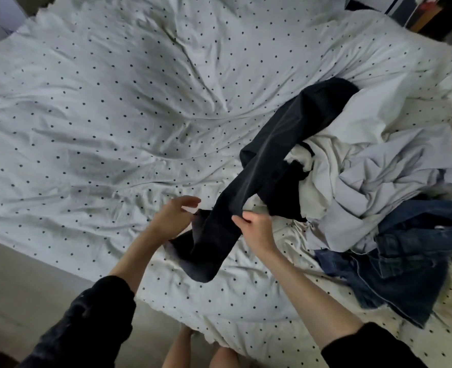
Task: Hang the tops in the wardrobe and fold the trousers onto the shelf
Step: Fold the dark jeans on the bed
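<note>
Black trousers (272, 144) stretch from a clothes pile on the bed down toward me, one leg end hanging near the bed's front edge. My right hand (256, 229) pinches the trouser leg at its right edge. My left hand (174, 216) is at the leg's left edge with thumb and fingers spread; whether it holds the cloth is unclear. The pile at the right holds pale tops (365, 166) and blue denim jeans (405, 264).
The bed is covered by a white duvet with small dark dots (113, 115), wide and crumpled on the left. The beige floor (20, 288) lies at the lower left. Dark furniture (432, 11) shows at the top right corner.
</note>
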